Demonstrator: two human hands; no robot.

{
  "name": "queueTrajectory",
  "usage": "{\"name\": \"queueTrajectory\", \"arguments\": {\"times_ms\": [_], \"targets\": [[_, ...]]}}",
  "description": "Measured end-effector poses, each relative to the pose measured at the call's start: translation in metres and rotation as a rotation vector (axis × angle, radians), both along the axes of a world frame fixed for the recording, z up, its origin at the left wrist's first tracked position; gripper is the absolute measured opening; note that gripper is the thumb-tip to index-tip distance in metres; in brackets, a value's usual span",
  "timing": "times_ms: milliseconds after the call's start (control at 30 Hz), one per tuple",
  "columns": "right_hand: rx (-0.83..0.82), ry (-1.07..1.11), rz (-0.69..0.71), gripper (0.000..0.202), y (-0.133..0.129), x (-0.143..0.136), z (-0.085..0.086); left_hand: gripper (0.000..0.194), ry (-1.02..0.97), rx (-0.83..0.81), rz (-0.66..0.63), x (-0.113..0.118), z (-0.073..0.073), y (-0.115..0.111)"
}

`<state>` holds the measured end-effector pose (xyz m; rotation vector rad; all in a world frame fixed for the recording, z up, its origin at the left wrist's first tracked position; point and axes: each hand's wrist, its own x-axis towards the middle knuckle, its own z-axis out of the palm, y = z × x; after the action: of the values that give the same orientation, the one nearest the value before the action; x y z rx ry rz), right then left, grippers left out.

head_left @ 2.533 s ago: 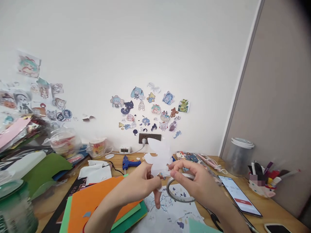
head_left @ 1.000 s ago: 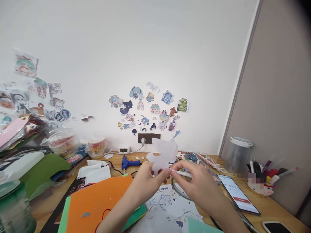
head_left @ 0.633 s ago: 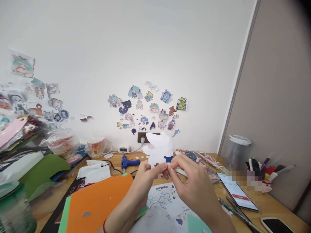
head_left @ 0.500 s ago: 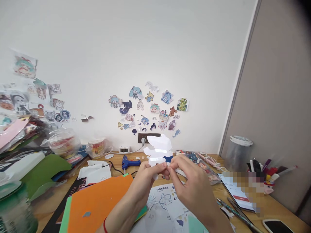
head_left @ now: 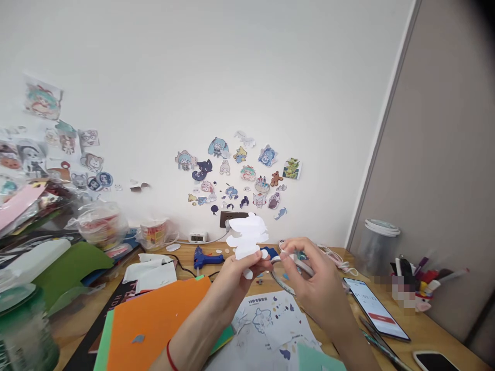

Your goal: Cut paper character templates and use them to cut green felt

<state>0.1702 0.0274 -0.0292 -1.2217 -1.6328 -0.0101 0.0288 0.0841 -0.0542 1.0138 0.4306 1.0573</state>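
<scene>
My left hand point(head_left: 236, 278) pinches the lower edge of a white paper cutout point(head_left: 249, 232) between thumb and fingers. The cutout stands upright with its plain side towards me, its outline wavy like a figure. To its right, my right hand point(head_left: 315, 278) has its fingers closed on a pale ring-shaped roll of tape point(head_left: 283, 282), partly hidden by the hand. A small gap separates the two hands. Under them lies a printed pattern sheet point(head_left: 257, 330) with drawn shapes and bits of cut paper on it.
Orange paper point(head_left: 154, 319) lies at the front left. A blue glue gun point(head_left: 207, 258) is farther back. A phone point(head_left: 377, 306), a pen holder point(head_left: 413, 288) and a lidded clear tub point(head_left: 379, 247) stand at the right. Character cutouts cover parts of the wall.
My hands have moved apart, the right one going right with the tape roll. The white cutout has turned and shows its plain face without the bright glare.
</scene>
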Motion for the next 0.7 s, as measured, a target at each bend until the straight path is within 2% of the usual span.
{"name": "queueTrajectory", "arguments": {"times_ms": [67, 167, 267, 400, 600, 700], "targets": [[-0.017, -0.009, -0.021, 0.011, -0.001, 0.003, 0.003, 0.018, 0.079, 0.065, 0.008, 0.0, -0.002, 0.001], [-0.032, 0.043, -0.099, 0.02, -0.007, 0.007, 0.006, 0.019, 0.135, 0.067, 0.0, 0.0, -0.006, 0.005], [-0.095, 0.056, -0.214, 0.023, -0.017, 0.012, 0.011, 0.018, 0.128, 0.046, -0.027, 0.0, -0.007, 0.007], [-0.149, 0.004, -0.235, 0.036, -0.021, 0.02, 0.014, 0.018, 0.11, 0.03, -0.049, -0.002, -0.004, 0.006], [-0.181, -0.196, -0.293, 0.05, 0.002, 0.038, 0.0, 0.021, 0.156, 0.069, -0.05, -0.008, 0.004, 0.0], [-0.191, -0.301, -0.394, 0.051, 0.019, 0.05, -0.012, 0.025, 0.239, 0.106, -0.047, -0.009, 0.006, 0.0]]}}
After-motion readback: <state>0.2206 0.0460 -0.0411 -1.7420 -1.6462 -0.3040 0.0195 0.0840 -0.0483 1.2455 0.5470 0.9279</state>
